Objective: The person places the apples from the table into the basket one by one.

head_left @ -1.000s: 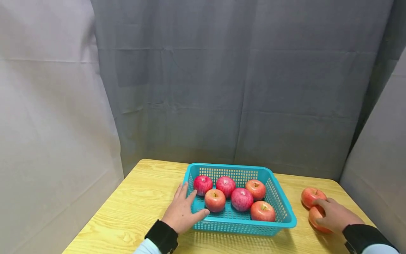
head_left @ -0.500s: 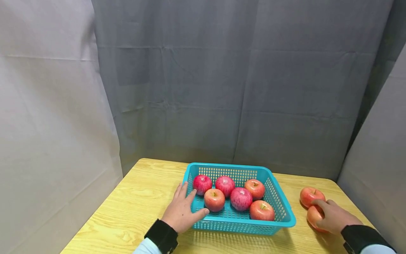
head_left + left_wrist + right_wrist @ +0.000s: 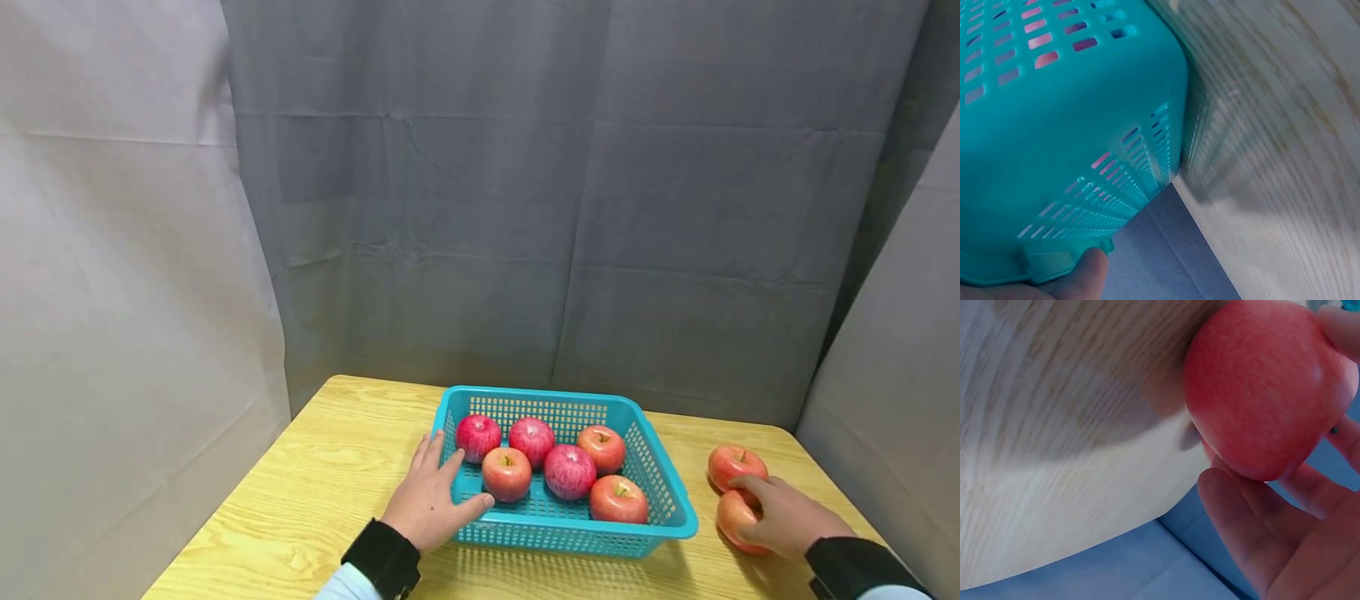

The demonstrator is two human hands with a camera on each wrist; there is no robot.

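Observation:
A turquoise plastic basket [image 3: 570, 537] stands on the table with several apples inside, some deep red, such as the apple [image 3: 478, 437] at the far left, others orange-red. My left hand [image 3: 429, 507] rests spread at the basket's left corner, fingers along the left rim and thumb at the front one. In the left wrist view, fingertips [image 3: 1091, 272] touch the rim. To the basket's right, my right hand [image 3: 793, 518] grips an orange-red apple [image 3: 735, 523], seen close up in the right wrist view with fingers and thumb around it. Just behind it lies another apple [image 3: 737, 467].
The light wooden table [image 3: 300, 500] ends at a grey cloth backdrop [image 3: 450, 250]. Pale cloth walls hang at the left [image 3: 127, 292] and right [image 3: 892, 400], the right one close to my right wrist.
My right hand has shifted slightly left along with the gripped apple. My left hand stays at the basket's corner.

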